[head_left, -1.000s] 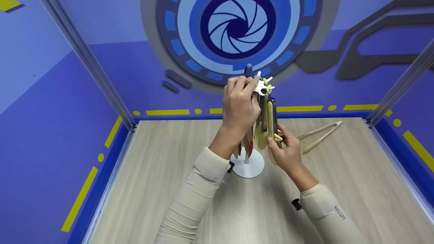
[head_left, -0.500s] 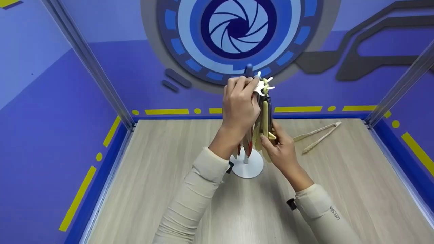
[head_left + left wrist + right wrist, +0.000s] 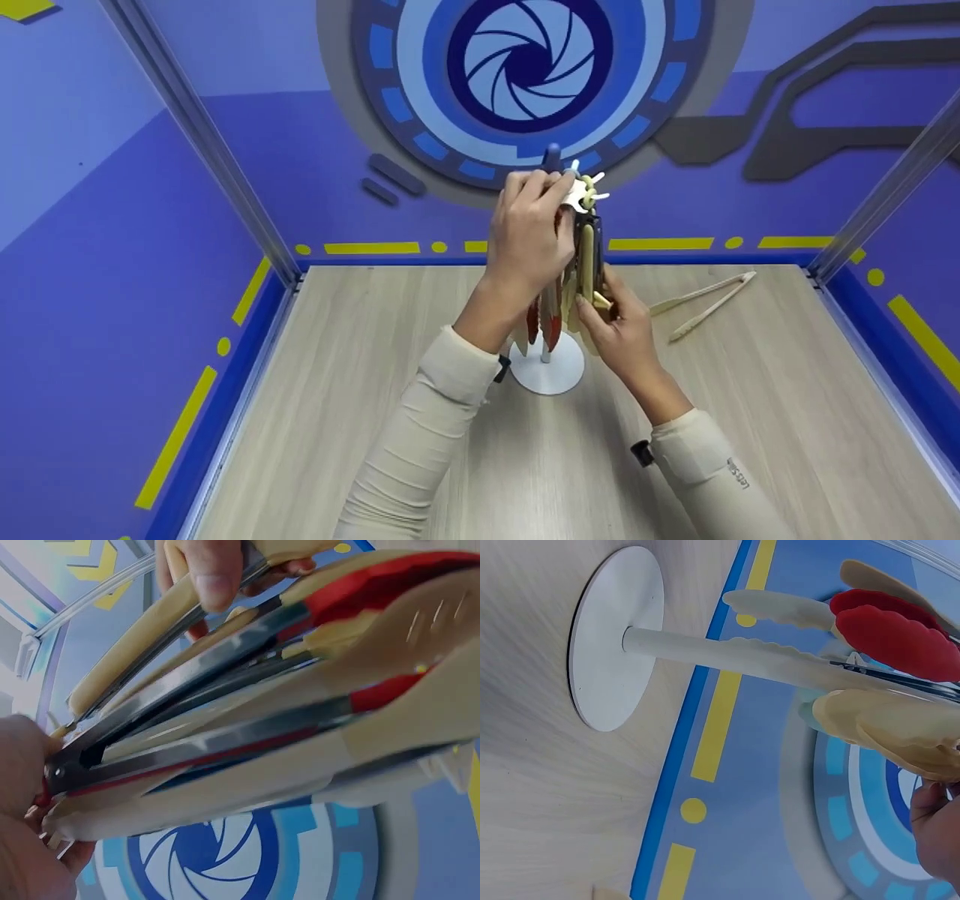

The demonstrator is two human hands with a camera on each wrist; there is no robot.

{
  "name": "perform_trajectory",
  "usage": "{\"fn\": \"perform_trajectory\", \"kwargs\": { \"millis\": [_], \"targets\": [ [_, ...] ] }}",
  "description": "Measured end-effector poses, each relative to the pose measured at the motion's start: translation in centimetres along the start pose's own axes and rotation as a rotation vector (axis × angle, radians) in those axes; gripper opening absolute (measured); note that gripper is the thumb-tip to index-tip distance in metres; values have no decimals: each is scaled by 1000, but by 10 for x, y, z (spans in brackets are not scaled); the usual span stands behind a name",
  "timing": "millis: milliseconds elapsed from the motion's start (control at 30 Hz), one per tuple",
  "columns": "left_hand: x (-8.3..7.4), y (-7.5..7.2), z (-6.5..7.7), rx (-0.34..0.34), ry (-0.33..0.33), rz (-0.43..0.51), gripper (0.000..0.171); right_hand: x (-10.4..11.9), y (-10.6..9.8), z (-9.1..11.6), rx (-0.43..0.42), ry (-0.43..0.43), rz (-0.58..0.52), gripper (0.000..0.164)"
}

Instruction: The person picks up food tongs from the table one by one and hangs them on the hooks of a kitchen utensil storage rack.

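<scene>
A white utensil stand (image 3: 546,379) rises from a round base, with hooks at its top. My left hand (image 3: 529,225) grips its top, fingers curled over the hooks. Several kitchen tools hang below, among them tongs with red tips (image 3: 360,596) and beige-headed tools (image 3: 405,630). On the stand's right side my right hand (image 3: 628,322) holds a pair of tongs with beige handles (image 3: 588,259) near the lower end, thumb in front. In the left wrist view the thumb of that hand presses along these tongs. The hanging tools overlap and partly hide each other.
Another pair of beige tongs (image 3: 712,300) lies spread on the wooden table (image 3: 360,390), right of my right hand. A dark blue rounded piece (image 3: 552,156) sticks up behind my left hand. Blue printed walls (image 3: 420,217) stand behind and at both sides.
My right hand has moved a little left with the beige-handled tongs, bringing them closer against the stand, then stayed nearly still. My left hand keeps its grip at the top, its wrist shifted slightly left.
</scene>
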State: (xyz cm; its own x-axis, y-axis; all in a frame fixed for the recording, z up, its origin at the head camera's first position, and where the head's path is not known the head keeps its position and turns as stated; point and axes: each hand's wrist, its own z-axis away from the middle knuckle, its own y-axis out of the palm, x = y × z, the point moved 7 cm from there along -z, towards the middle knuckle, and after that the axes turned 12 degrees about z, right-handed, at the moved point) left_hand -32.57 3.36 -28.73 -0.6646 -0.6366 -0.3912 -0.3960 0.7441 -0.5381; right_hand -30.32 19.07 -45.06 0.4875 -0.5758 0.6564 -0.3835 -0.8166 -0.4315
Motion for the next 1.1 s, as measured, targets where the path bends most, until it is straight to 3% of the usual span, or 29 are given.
{"fn": "perform_trajectory", "kwargs": {
  "millis": [333,500,700,867,1100],
  "targets": [
    [-3,-7,4,201,35,86,46,-6,-6,0,-37,3,19,57],
    [-8,-13,1,304,87,31,47,-7,-6,-1,-18,11,76,56],
    [-9,-18,-4,437,121,-29,43,-10,-1,-4,27,62,58,61],
    [-7,-17,-4,474,122,-29,43,-10,-1,-6,66,91,59,63],
    [-6,-18,-3,445,179,-21,44,-9,-2,-11,81,87,63,63]
  ]
}}
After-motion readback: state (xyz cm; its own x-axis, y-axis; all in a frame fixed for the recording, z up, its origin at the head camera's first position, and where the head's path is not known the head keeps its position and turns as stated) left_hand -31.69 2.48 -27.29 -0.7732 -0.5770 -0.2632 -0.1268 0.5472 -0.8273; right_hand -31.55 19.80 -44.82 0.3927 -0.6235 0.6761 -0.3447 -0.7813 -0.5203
